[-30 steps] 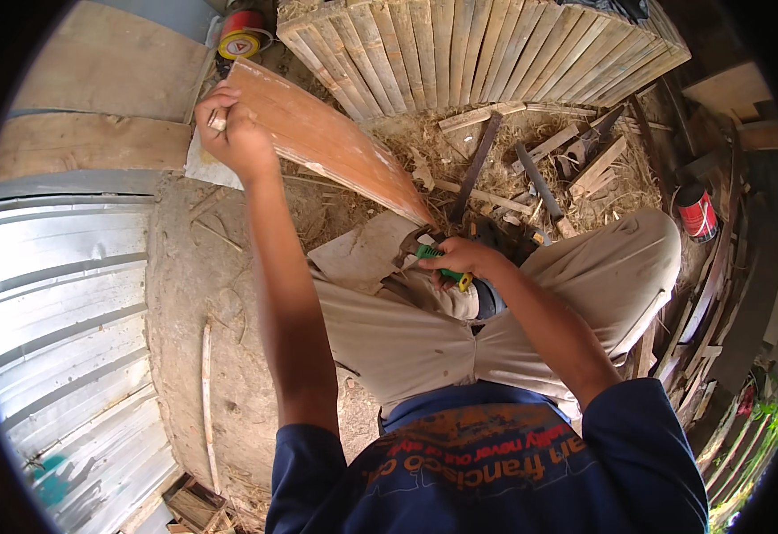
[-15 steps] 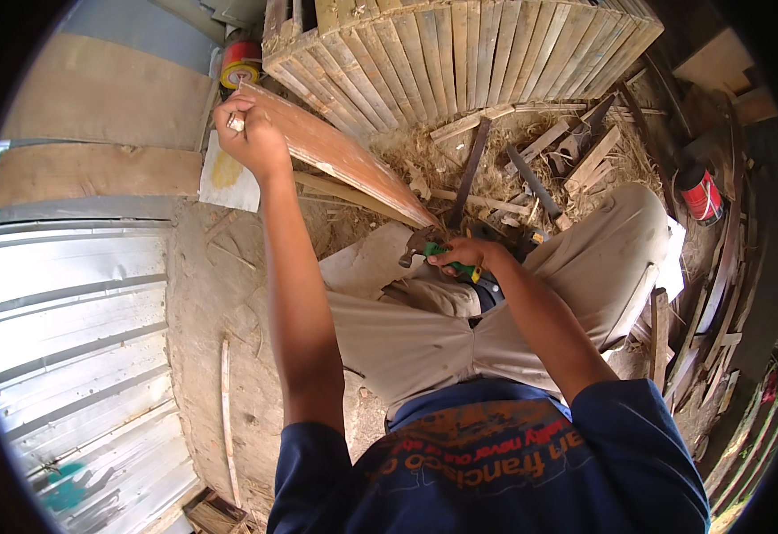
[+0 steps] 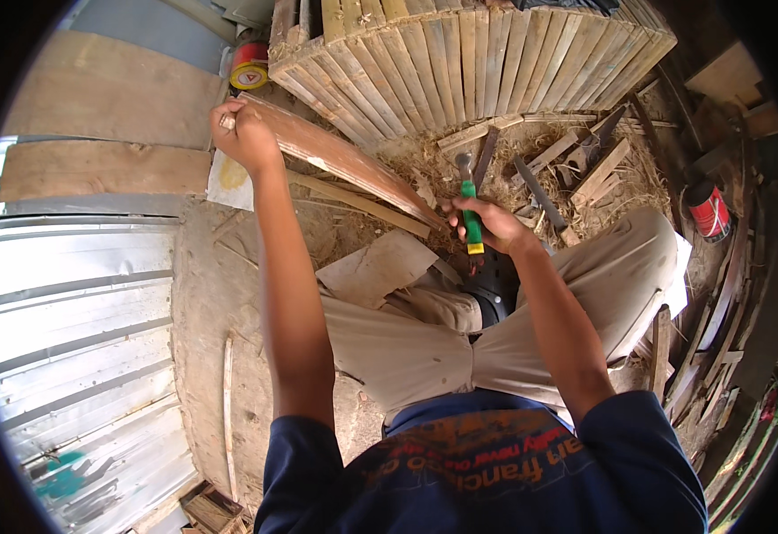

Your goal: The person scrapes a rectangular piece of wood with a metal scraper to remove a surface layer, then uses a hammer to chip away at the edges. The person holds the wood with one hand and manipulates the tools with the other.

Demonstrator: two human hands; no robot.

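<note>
My left hand is closed round the far left end of a long reddish-brown wooden board, which has pale worn edges. The board slants down to the right, its near end by my right hand. That hand grips a hammer with a green handle and a yellow butt, the metal head pointing away from me. Below the board lies a narrow wooden strip. A pale flat sheet is on the ground beside my bent leg.
A curved slatted wooden structure stands ahead. Wood scraps and shavings surround a handsaw-like dark blade. Red cans stand at right and far left. Corrugated metal sheeting lines the left side.
My right hand has lifted the hammer away from my lap toward the board's near end, swinging its head from the left to point away. My left hand keeps hold of the board.
</note>
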